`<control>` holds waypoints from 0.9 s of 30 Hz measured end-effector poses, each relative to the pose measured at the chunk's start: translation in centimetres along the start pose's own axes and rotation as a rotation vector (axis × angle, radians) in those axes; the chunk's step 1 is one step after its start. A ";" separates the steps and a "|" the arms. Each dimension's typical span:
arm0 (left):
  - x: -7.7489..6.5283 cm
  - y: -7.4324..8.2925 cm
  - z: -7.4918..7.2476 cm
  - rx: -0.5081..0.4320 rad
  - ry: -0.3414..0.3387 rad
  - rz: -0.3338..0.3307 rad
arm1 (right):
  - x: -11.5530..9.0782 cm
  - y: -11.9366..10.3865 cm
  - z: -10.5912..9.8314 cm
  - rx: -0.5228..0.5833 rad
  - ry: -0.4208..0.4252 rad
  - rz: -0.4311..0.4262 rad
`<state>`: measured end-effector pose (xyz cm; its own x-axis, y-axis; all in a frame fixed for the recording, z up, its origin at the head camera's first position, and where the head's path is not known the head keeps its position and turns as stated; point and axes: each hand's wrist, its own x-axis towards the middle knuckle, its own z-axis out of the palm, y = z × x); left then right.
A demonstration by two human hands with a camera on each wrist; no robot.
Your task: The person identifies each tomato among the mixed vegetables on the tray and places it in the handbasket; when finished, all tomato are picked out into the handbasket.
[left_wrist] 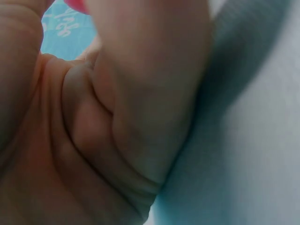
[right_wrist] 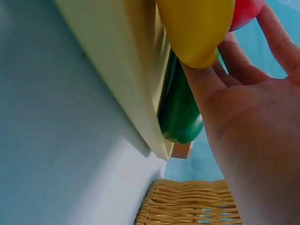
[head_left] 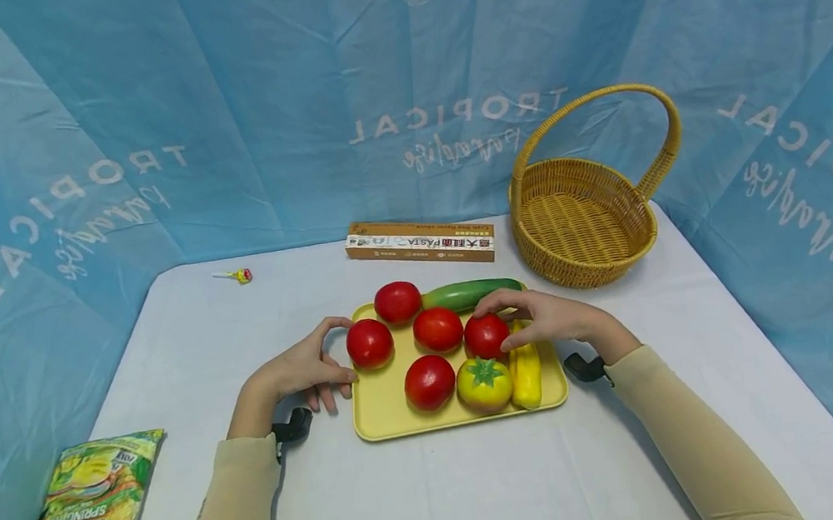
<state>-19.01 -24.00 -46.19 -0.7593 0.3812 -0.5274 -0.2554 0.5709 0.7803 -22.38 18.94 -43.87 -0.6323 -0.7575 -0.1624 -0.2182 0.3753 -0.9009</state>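
Note:
A yellow tray (head_left: 395, 425) holds several red tomatoes, a yellow tomato (head_left: 485, 387) with a green star-shaped top, a green cucumber (head_left: 458, 295) and a long yellow vegetable or fruit (head_left: 525, 375). My right hand (head_left: 542, 315) reaches over the tray's right side, its thumb and fingers round a red tomato (head_left: 486, 337). In the right wrist view, fingertips lie against that red tomato (right_wrist: 246, 10), behind the long yellow piece (right_wrist: 199, 33). At the left rim, my left hand (head_left: 302, 367) curves loosely, index fingertip at the leftmost tomato (head_left: 370, 345) and thumb by the rim.
Behind the tray lies a brown and white pasta box (head_left: 421, 242). A wicker basket (head_left: 586, 269) with a tall handle stands at the back right. A lollipop (head_left: 241, 275) lies at the back left, and a green Fox's bag (head_left: 93, 500) at the front left.

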 end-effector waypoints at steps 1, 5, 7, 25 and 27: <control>0.0 0.0 0.0 -0.003 0.002 -0.003 | 0.0 0.0 0.1 -0.002 0.001 0.006; 0.0 0.1 0.3 -0.009 0.010 -0.016 | 0.1 0.1 0.2 0.002 0.002 0.014; -0.1 0.2 0.4 -0.007 0.016 -0.017 | 0.1 0.2 0.3 0.004 0.002 0.019; -0.1 0.4 0.3 0.011 0.008 0.003 | 0.1 0.1 0.5 0.004 0.024 0.052; -0.1 0.4 0.3 0.007 0.007 0.003 | 0.2 0.2 0.4 0.001 0.027 0.050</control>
<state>-18.87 -23.59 -45.95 -0.7644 0.3776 -0.5225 -0.2488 0.5749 0.7795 -22.20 18.65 -44.25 -0.6620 -0.7233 -0.1966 -0.1848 0.4117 -0.8924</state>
